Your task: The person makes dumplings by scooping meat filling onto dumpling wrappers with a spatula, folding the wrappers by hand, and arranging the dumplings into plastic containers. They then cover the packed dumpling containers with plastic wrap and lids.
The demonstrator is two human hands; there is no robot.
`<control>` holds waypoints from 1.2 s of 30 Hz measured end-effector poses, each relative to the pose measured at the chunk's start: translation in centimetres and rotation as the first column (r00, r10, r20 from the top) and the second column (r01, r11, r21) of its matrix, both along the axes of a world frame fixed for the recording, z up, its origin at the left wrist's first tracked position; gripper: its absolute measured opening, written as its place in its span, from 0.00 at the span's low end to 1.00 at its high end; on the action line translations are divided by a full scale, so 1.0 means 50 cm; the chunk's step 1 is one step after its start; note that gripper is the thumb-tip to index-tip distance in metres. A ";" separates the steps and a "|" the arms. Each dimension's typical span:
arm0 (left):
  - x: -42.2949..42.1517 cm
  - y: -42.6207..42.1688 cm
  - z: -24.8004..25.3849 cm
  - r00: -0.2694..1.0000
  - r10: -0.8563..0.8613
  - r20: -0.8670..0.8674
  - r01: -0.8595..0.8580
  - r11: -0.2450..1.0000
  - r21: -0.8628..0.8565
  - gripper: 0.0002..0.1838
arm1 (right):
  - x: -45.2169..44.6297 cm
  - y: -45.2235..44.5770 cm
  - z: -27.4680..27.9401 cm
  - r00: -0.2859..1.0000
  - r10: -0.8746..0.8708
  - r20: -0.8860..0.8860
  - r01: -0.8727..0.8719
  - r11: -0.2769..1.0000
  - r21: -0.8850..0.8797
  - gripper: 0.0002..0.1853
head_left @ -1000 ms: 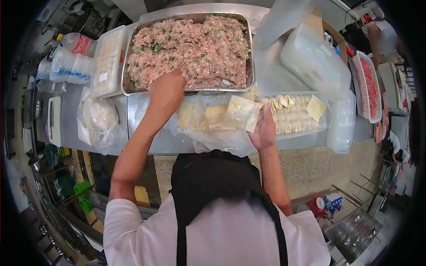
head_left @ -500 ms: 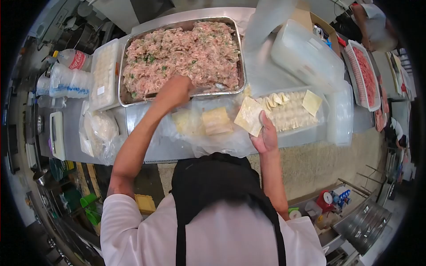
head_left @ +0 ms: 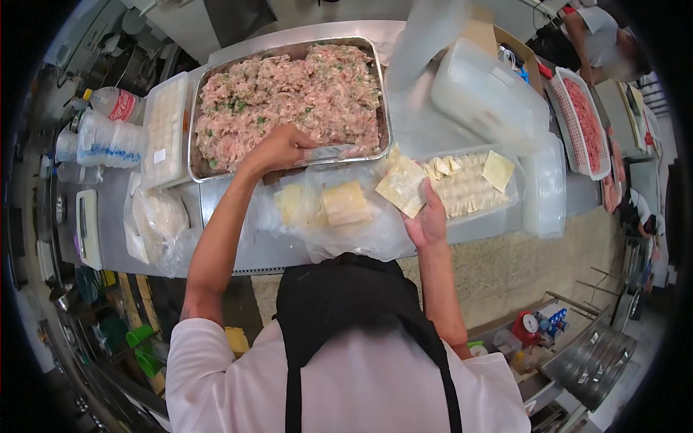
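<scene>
My left hand point(head_left: 280, 149) is closed around a flat metal spatula point(head_left: 330, 152), its blade at the near edge of a deep metal tray point(head_left: 385, 108). Ground meat mixed with green bits point(head_left: 289, 101) fills that tray. In my right hand point(head_left: 427, 220), between thumb and fingers, is a square dough wrapper point(head_left: 402, 189); whether more lie under it I cannot tell. Just beyond it, a clear plastic container point(head_left: 514, 189) holds rows of folded dumplings point(head_left: 462, 191), with another wrapper point(head_left: 498, 171) on top. More stacked wrappers point(head_left: 345, 204) lie on plastic film near my body.
A lidded container point(head_left: 164, 130), a soda bottle point(head_left: 119, 105) and a bagged pale item point(head_left: 160, 209) stand to the left. Rightward are an upturned plastic container point(head_left: 491, 94), another clear one point(head_left: 543, 184) and a basket of red meat point(head_left: 583, 123). A person point(head_left: 599, 36) is far right.
The spatula blade, partly sunk in the meat before, now shows plainly at the tray's near edge. My left hand has turned slightly. The view has shifted a little; the right hand still grips the wrapper.
</scene>
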State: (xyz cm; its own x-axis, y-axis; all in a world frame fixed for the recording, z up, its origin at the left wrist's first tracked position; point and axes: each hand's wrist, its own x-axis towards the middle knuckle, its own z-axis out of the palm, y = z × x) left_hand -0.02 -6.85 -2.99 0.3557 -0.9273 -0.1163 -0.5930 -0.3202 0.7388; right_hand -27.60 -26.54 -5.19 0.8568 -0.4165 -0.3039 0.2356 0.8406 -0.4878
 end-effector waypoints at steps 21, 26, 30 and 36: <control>-0.254 0.029 0.049 0.934 0.297 0.198 -0.229 0.924 -0.305 0.23 | 0.091 0.032 0.006 0.996 -0.084 -0.024 0.087 0.981 0.173 0.26; -0.159 0.025 0.081 0.830 0.303 0.468 -0.308 0.949 -0.069 0.19 | 0.027 -0.038 0.026 0.963 -0.262 -0.060 0.263 0.965 0.009 0.24; -0.097 -0.060 0.020 0.814 0.213 0.541 -0.271 0.962 0.029 0.15 | 0.019 -0.045 0.022 0.976 -0.187 -0.112 0.185 0.982 -0.029 0.24; -0.095 -0.085 0.005 0.895 -0.005 0.447 -0.054 0.991 0.119 0.12 | -0.012 -0.053 -0.008 0.976 -0.173 -0.134 0.175 0.984 0.008 0.21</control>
State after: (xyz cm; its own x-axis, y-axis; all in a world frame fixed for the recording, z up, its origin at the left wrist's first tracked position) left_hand -4.79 -11.08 -2.72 0.4200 -0.9059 -0.0544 -0.8409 -0.4110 0.3522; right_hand -28.19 -29.18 -5.58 0.7233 -0.5484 -0.4196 0.3134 0.8022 -0.5082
